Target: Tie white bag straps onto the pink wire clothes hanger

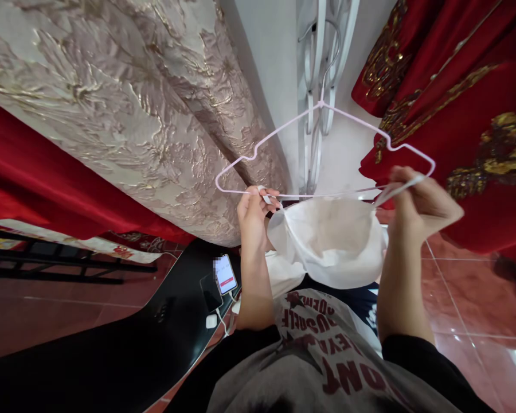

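Note:
A pale pink clothes hanger (pixel 279 129) hangs by its hook from a white metal rack. Just below its bottom bar is a white garment with thin straps (pixel 339 252), its wide top edge facing up. My left hand (pixel 258 203) is closed on one strap, close to the bar's left part. At the hanger's right end, my right hand (pixel 413 198) is closed on the other strap, which is pulled up and stretched out to the right. Fingers of the right hand partly cover the bar's right end. The garment's lower part hangs in front of my body, partly hidden.
A shiny beige patterned fabric (pixel 155 115) hangs at left, and red embroidered garments (pixel 468 115) hang at right. The white metal rack (pixel 320 34) stands between them. On a black bench (pixel 124 344) at lower left lie a lit phone (pixel 226 275), a dark phone and cables.

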Demonstrator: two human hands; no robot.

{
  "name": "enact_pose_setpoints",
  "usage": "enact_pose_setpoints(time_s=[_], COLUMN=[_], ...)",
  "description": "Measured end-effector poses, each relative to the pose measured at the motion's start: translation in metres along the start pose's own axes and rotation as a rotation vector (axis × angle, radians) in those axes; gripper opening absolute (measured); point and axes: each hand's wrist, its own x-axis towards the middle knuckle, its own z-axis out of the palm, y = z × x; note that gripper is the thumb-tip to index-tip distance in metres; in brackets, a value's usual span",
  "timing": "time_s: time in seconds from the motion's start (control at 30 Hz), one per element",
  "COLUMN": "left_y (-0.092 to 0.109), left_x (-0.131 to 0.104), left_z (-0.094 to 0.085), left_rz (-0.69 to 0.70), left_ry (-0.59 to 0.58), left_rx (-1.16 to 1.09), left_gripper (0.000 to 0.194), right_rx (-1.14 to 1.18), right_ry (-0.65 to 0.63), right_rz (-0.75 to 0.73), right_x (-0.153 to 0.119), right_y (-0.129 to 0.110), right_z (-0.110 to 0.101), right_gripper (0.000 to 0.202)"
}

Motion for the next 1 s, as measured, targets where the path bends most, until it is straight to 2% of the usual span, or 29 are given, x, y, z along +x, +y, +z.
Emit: enact_pose_setpoints(time_s=[0.07,0.13,0.2,0.27,0.43,0.5,0.57,0.67,0.8,1.0], left_y=[-0.001,-0.001,-0.001,-0.002,0.005,0.012,0.021,0.036,0.058,0.09], left_x=[-0.003,-0.006,-0.007,-0.005,0.011,0.021,0.031,0.047,0.066,0.082], left_z=[0.002,0.002,-0.002,-0.014,-0.06,-0.076,-0.086,-0.085,-0.062,-0.021], left_rz=[-0.018,-0.033,-0.014,0.076,0.456,0.578,0.614,0.53,0.436,0.377], left_ry=[-0.001,0.005,0.04,0.114,0.393,0.429,0.361,0.122,-0.166,-0.362], left_rx=[0.01,0.028,0.033,0.046,0.261,0.294,0.284,0.293,0.42,0.699], left_gripper=[0.043,0.036,0.027,0.021,0.011,0.01,0.01,0.016,0.022,0.021], right_rx=[-0.061,-0.147,-0.222,-0.259,-0.263,-0.263,-0.259,-0.243,-0.247,-0.289], right_ry=[-0.356,-0.674,-0.827,-0.831,-0.716,-0.701,-0.704,-0.72,-0.785,-0.803], right_rz=[0.038,0.073,0.09,0.091,0.087,0.08,0.069,0.046,0.007,0.002], right_x=[-0.001,-0.001,-0.001,-0.004,-0.01,-0.011,-0.011,-0.014,-0.019,-0.021], right_y=[-0.014,-0.017,-0.014,-0.011,-0.014,-0.015,-0.015,-0.013,-0.01,-0.009], right_z=[0.011,0.021,0.026,0.028,0.02,0.018,0.018,0.019,0.021,0.019], right_gripper=[0.023,0.017,0.017,0.018,0.021,0.022,0.024,0.028,0.036,0.032])
